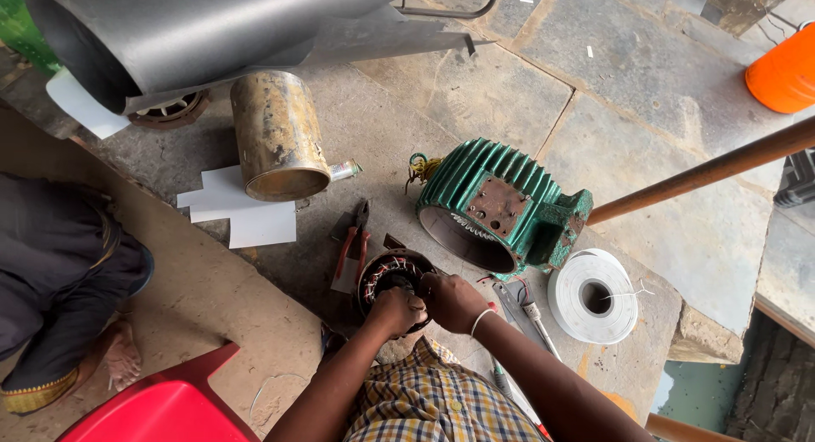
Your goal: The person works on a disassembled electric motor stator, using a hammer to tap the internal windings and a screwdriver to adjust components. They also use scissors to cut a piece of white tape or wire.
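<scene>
Low in the middle of the frame, both hands, left hand [396, 309] and right hand [450, 301], are clenched around the wound stator [389, 276] on the stone floor [475, 94], just beside the red-handled pliers [353, 242], below-left of the green motor housing [499, 208]

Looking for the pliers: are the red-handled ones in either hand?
No, the red-handled pliers lie on the floor left of the wound stator both hands grip.

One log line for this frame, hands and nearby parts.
left hand: on wound stator | right hand: on same stator, rim side | nearby: green motor housing, red-handled pliers, white tape roll | surface: stone slab floor
</scene>
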Demonstrator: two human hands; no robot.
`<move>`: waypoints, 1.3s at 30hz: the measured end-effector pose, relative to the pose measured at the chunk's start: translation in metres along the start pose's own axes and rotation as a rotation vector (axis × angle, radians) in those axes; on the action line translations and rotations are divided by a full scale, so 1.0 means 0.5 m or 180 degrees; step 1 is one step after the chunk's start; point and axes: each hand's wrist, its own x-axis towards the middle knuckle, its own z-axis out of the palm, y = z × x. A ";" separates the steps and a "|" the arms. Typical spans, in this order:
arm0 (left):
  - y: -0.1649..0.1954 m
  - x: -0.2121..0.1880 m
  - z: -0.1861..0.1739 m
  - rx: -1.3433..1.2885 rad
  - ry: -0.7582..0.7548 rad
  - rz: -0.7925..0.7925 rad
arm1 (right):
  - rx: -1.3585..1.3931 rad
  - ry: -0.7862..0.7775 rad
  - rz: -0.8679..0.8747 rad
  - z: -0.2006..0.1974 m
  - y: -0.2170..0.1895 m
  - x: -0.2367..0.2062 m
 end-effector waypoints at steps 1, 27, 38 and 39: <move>0.000 0.000 0.001 0.0239 -0.0026 0.0086 | 0.0117 0.0010 -0.0019 0.000 0.003 0.005; 0.049 -0.118 0.019 0.0619 -0.0161 -0.0247 | -0.1923 -0.0670 -0.0454 0.015 -0.032 0.071; 0.005 -0.102 0.077 0.0955 -0.0164 0.0266 | -0.1828 -0.0041 -0.0288 0.046 -0.043 0.065; 0.001 -0.103 0.079 0.1037 -0.0203 0.0308 | -0.1919 0.0121 -0.0380 0.049 -0.040 0.067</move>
